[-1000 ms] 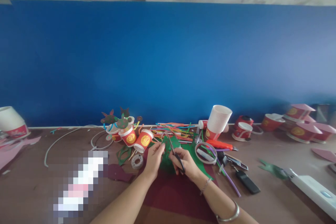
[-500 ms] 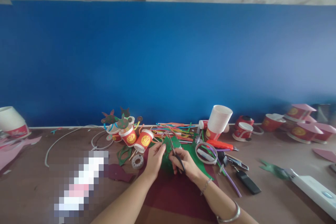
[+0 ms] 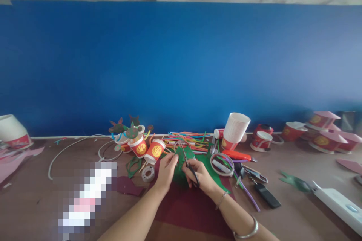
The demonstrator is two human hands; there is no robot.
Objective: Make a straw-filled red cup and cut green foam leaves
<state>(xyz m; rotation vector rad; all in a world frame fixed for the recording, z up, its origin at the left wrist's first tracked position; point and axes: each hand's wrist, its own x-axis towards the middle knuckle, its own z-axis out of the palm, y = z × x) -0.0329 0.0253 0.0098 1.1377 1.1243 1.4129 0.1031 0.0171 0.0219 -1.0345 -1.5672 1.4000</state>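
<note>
Near the middle of the table, my left hand (image 3: 167,168) pinches a green sheet (image 3: 185,153), felt or paper, by its left side. My right hand (image 3: 200,174) is closed round the dark handles of a pair of scissors (image 3: 193,173). The blades point up and away, lying against the green sheet, and look nearly closed. Under both hands spreads a dark red sheet (image 3: 181,214). A larger green piece (image 3: 220,183) lies just right of my right hand. Part of the held sheet is hidden behind my fingers.
Decorated paper cups (image 3: 155,151) and a tape roll (image 3: 148,173) stand to the left. Behind my hands lie colourful pipe cleaners (image 3: 195,137). A cup stack (image 3: 236,130), a red utility knife (image 3: 238,156) and a tape ring (image 3: 222,165) are on the right. A blue panel (image 3: 181,67) backs the table.
</note>
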